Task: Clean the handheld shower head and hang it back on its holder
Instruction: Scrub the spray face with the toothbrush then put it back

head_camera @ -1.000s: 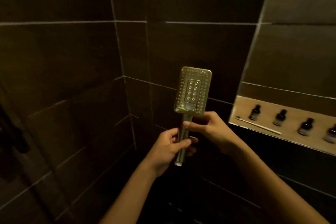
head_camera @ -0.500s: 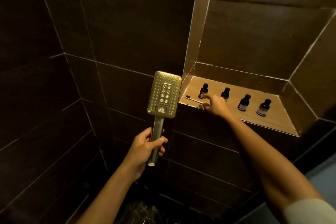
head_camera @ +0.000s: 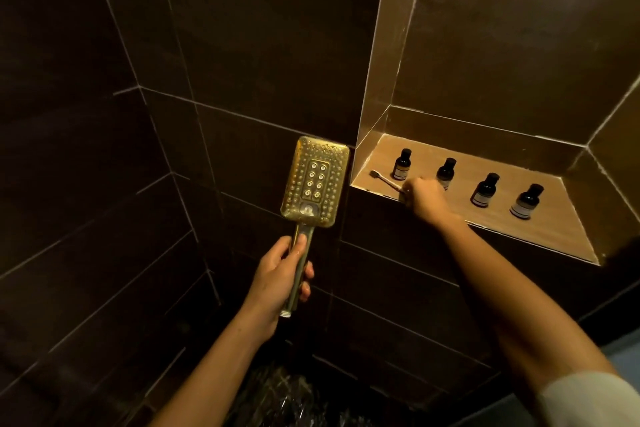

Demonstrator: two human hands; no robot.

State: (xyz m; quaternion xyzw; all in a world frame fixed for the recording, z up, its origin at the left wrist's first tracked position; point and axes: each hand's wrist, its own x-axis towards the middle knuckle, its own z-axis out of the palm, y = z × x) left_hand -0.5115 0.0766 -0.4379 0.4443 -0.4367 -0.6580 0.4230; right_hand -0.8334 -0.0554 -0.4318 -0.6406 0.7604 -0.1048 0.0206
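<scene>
The gold rectangular shower head (head_camera: 315, 180) stands upright in front of the dark tiled wall, nozzle face toward me, with no hose on its threaded end. My left hand (head_camera: 280, 279) grips its handle from below. My right hand (head_camera: 424, 199) reaches into the wall niche (head_camera: 377, 111) and its fingers curl round the handle end of a white toothbrush (head_camera: 384, 179). The brush head points left and lies on the niche floor. The holder is out of view.
Several small dark bottles, such as the left one (head_camera: 401, 165) and the right one (head_camera: 526, 201), stand in a row on the niche floor behind my right hand. Dark tiled walls meet in a corner at the left.
My right hand left the shower head handle, reached right into the niche and closed on the toothbrush. The view turned right and down, and my left hand kept hold of the shower head.
</scene>
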